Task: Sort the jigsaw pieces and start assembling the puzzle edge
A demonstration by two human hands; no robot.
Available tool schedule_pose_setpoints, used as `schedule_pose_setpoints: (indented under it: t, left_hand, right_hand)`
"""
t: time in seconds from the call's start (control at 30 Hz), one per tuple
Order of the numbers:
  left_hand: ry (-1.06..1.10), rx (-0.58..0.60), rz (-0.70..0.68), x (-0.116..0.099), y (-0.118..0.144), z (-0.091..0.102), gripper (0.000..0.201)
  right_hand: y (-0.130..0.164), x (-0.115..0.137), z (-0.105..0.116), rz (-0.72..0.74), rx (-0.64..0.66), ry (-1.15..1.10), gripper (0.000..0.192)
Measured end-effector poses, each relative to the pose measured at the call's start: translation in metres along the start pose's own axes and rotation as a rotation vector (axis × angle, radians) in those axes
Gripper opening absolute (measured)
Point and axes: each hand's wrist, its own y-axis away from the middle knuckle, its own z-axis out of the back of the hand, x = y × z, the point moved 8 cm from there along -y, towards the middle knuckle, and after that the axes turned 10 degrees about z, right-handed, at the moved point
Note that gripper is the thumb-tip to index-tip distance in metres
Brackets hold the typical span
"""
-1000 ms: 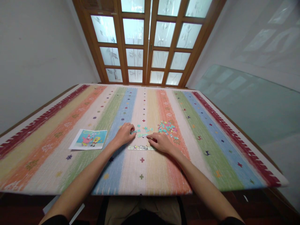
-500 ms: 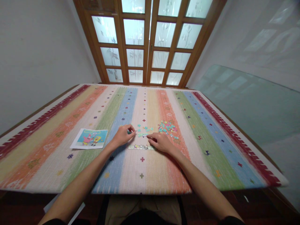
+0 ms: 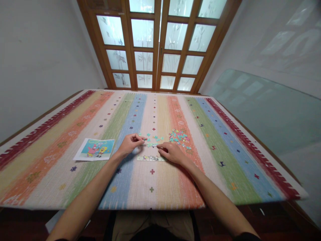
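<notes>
My left hand [image 3: 130,144] is closed in a pinch, with a small teal puzzle piece [image 3: 144,139] at its fingertips. Opposite it, my right hand [image 3: 172,152] rests on the cloth, index finger stretched out and touching a short row of joined pieces [image 3: 151,145]; its thumb is apart below and nothing shows in its grasp. Nearer to me lies an assembled puzzle strip [image 3: 150,158], its right end partly covered by the right hand. Several loose teal pieces [image 3: 156,137] lie just beyond the row.
A heap of mixed puzzle pieces [image 3: 178,135] lies beyond my right hand. Left of my left hand is a printed cartoon picture [image 3: 96,149]. The striped tablecloth [image 3: 152,184] covers the table. Behind stand glass-paned wooden doors [image 3: 158,50], with a glass panel [image 3: 263,110] at right.
My left hand has shifted slightly left, and the teal piece has come from within its fingers to the fingertips. My right hand stays in place. The view has tilted slightly.
</notes>
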Motion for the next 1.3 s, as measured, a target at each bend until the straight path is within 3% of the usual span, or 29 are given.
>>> schedule_pose_setpoints:
  t: [0.17,0.4,0.77,1.0,1.1,1.2,1.3]
  left_hand:
    - [0.05,0.018,0.008,0.0,0.0,-0.006,0.028]
    - [0.054,0.098,-0.104,-0.017,0.006,-0.034,0.036]
    - [-0.113,-0.002,-0.303,-0.039,0.012,-0.054,0.042]
    - [-0.388,0.018,-0.422,-0.045,0.013,-0.055,0.047]
    - [-0.589,-0.005,-0.466,-0.043,0.011,-0.045,0.029]
    - [-0.728,-0.02,-0.452,-0.037,0.007,-0.035,0.014]
    - [-0.802,0.01,-0.429,-0.028,0.005,-0.032,0.016]
  right_hand:
    - [-0.002,-0.003,0.006,-0.044,-0.084,-0.101,0.024]
    - [-0.01,0.003,0.009,-0.082,-0.179,-0.405,0.021]
    - [-0.005,-0.012,0.007,-0.235,-0.274,-0.759,0.019]
    - [-0.004,-0.016,0.015,-0.201,-0.337,-0.647,0.021]
    - [0.001,-0.027,0.023,-0.228,-0.358,-0.517,0.021]
    - [0.004,-0.035,0.025,-0.232,-0.293,-0.411,0.022]
    - [0.004,-0.034,0.023,-0.213,-0.216,-0.334,0.022]
